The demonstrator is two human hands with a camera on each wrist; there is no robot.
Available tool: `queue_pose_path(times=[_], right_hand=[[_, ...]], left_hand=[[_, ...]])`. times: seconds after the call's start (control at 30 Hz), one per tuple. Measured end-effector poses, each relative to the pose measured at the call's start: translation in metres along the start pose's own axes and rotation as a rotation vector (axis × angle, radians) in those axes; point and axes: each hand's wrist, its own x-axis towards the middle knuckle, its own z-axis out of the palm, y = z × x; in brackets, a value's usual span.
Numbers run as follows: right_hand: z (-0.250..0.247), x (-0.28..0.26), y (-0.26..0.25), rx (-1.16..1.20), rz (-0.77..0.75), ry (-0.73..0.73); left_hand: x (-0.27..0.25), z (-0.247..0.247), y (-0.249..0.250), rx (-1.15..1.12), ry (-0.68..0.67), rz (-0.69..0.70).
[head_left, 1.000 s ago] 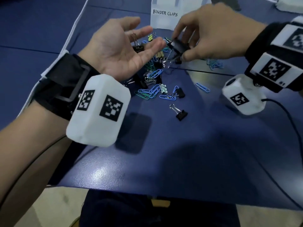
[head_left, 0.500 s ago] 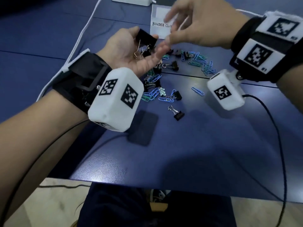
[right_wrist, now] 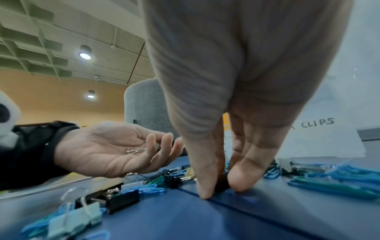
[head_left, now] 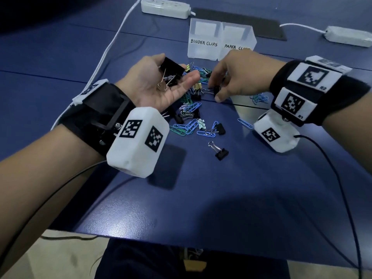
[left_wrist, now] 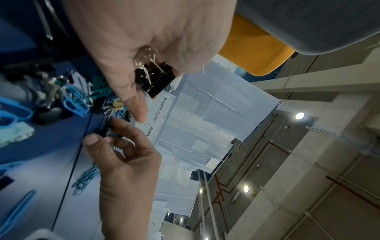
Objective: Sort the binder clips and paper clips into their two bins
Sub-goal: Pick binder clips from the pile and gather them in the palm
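Note:
My left hand (head_left: pixel 175 77) is held palm up above the pile, fingers relaxed, with black binder clips (head_left: pixel 171 74) lying in the palm; the same clips (left_wrist: pixel 154 76) show in the left wrist view. My right hand (head_left: pixel 215 92) reaches down to the table, thumb and fingertips pinching a small black binder clip (right_wrist: pixel 221 183). A mixed pile of blue and green paper clips and binder clips (head_left: pixel 191 115) lies under and between the hands. The "BINDER CLIPS" bin (head_left: pixel 203 44) and "PAPER CLIPS" bin (head_left: pixel 235 37) stand side by side behind the pile.
One black binder clip (head_left: pixel 220 153) lies alone nearer me. A blue paper clip (head_left: pixel 244 123) and a paper clip cluster (head_left: pixel 259 98) lie to the right. Two power strips (head_left: pixel 165 8) (head_left: pixel 348 37), a white cable (head_left: pixel 112 43) and a black mat (head_left: pixel 237 27) sit at the back.
My right hand left a large black binder clip in the left palm, then dropped to the pile and pinched a small clip. The left hand stayed palm up.

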Motion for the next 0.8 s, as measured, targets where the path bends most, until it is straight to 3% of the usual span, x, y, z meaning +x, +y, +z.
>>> queue_pose_path(times=[0.1,0.2,0.27,0.33,0.47,0.63,0.8], right_hand=[[-0.002,-0.001,0.003,0.052,0.016,0.013],[-0.012,0.000,0.004,0.187,0.020,0.146],[-0.024,0.001,-0.002,0.303,-0.029,0.215],[-0.032,0.004,-0.015,0.368,-0.108,0.197],[-0.034,0.016,-0.036,0.271,-0.213,0.129],[-0.039,0.020,-0.004,0.256,-0.128,0.270],[-0.023,0.024,0.028,-0.071,0.038,0.027]], left_hand=[[-0.001,-0.003,0.002,-0.029,-0.020,-0.001],[-0.003,-0.003,0.004,-0.074,-0.034,0.013],[-0.003,-0.001,0.005,-0.104,-0.049,0.028],[0.000,-0.002,0.004,-0.117,-0.078,0.014],[0.004,0.000,0.001,-0.181,-0.162,-0.056],[0.002,0.000,0.006,-0.233,-0.077,-0.069],[-0.003,-0.006,0.013,-0.211,-0.032,-0.035]])
